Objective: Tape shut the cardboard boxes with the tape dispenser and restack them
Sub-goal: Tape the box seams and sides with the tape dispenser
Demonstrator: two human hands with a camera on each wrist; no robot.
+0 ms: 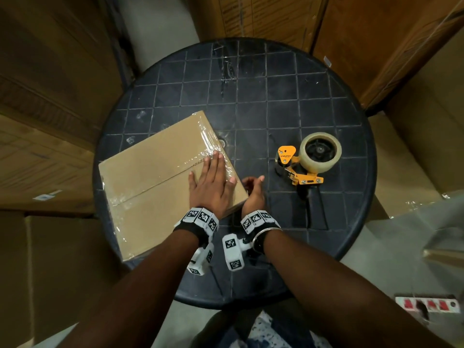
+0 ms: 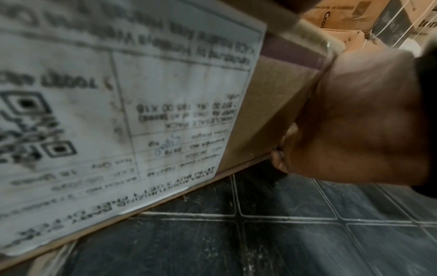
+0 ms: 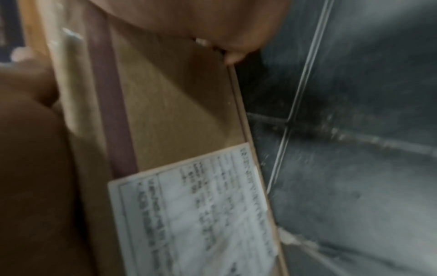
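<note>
Closed cardboard box (image 1: 160,182) on round black table (image 1: 288,96), contents unseen. Left hand (image 1: 212,183) flat on taped lid, fingers straight; right hand (image 1: 253,193) curled against box side. Tape dispenser (image 1: 305,159) lies apart, rightward. Wrist views alone show printed label (image 2: 113,115) on side

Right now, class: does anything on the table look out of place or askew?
The cardboard box sits skewed, its near corner overhanging the table edge. Clear tape near the left hand looks wrinkled.
</note>
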